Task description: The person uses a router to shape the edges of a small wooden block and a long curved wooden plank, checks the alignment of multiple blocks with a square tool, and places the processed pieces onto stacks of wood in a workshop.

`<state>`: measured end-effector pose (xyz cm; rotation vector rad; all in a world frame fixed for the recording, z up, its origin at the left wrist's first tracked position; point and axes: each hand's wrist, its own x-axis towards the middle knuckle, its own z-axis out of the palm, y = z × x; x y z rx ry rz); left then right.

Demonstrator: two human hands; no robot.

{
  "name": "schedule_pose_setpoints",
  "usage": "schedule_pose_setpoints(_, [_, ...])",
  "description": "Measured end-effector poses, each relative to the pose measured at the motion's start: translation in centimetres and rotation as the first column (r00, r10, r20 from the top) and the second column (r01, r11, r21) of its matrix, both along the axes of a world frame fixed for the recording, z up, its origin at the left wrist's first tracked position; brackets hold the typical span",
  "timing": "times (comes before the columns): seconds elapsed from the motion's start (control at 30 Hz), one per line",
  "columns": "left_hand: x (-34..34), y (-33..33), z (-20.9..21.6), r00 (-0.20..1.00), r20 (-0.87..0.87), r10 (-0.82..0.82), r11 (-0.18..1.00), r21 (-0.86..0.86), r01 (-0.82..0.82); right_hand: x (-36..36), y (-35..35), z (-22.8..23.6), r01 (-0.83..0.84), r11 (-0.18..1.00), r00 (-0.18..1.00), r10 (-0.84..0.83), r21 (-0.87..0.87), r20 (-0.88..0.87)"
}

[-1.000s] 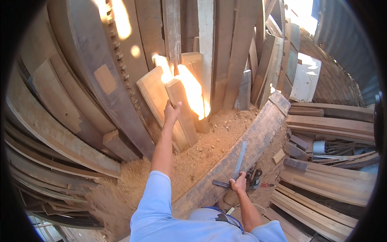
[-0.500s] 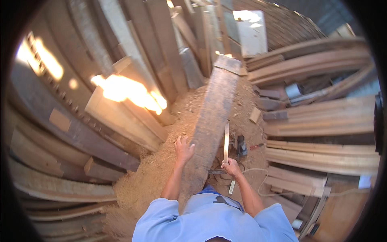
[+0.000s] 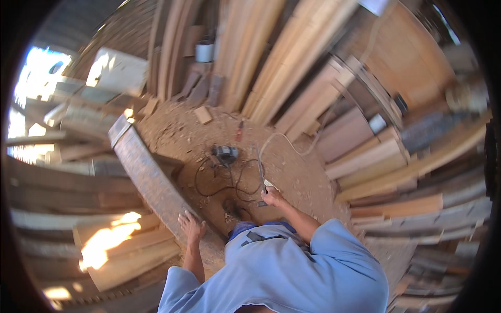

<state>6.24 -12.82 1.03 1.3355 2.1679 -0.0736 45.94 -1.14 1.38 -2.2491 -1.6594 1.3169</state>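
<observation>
My left hand [image 3: 192, 227] rests with fingers spread on the long, worn wooden beam [image 3: 156, 180], which slants from the upper left down to my body. My right hand [image 3: 272, 197] is closed around the lower end of a thin, narrow strip [image 3: 259, 161], held to the right of the beam and pointing away from me. The strip looks narrow and greyish, blurred by motion. Close to that hand shows a small pale piece [image 3: 269, 184], partly hidden. A dark power tool [image 3: 225, 153] lies on the dusty ground beyond, its black cable [image 3: 209, 194] looped nearby.
A red-handled tool [image 3: 239, 131] and a small wood block [image 3: 203, 115] lie on the ground. Stacked boards [image 3: 292, 57] line the far side, with more timber [image 3: 396, 208] at right. A pale cable [image 3: 292, 147] curves across the ground. Sunlit boards [image 3: 125, 250] stand left of the beam.
The view has turned to the right, so the beam now slants leftward. The strip in my right hand shows narrower and darker than before. My left hand stays by the beam, now resting on it.
</observation>
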Motion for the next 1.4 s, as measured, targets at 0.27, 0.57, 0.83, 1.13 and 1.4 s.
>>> schedule_pose_setpoints(0.27, [7.7,-2.3,-1.0,0.995,-0.097,0.000,0.983,-0.181,-0.017,16.2,-14.5,-3.9,0.415,0.906,0.900,-0.423,0.087,0.106])
schedule_pose_setpoints(0.57, [17.1,-2.2,-2.3,0.986,0.152,-0.074,0.967,-0.230,0.108,26.3,-22.8,-7.5,0.789,0.612,0.614,-0.788,0.060,-0.032])
schedule_pose_setpoints(0.83, [20.1,-3.6,-6.2,0.804,0.532,-0.264,0.841,-0.282,0.462,27.8,-10.5,0.4,0.670,0.730,0.737,-0.633,0.133,-0.237])
schedule_pose_setpoints(1.13, [16.5,3.5,-6.4,0.861,0.420,-0.286,0.774,-0.428,0.466,24.9,-16.4,-4.6,0.263,0.916,0.961,-0.220,0.303,-0.169])
schedule_pose_setpoints(1.4, [22.7,10.8,-4.9,0.857,0.417,-0.304,0.792,-0.389,0.471,30.5,-28.6,-13.2,0.643,0.746,0.765,-0.618,-0.171,0.180])
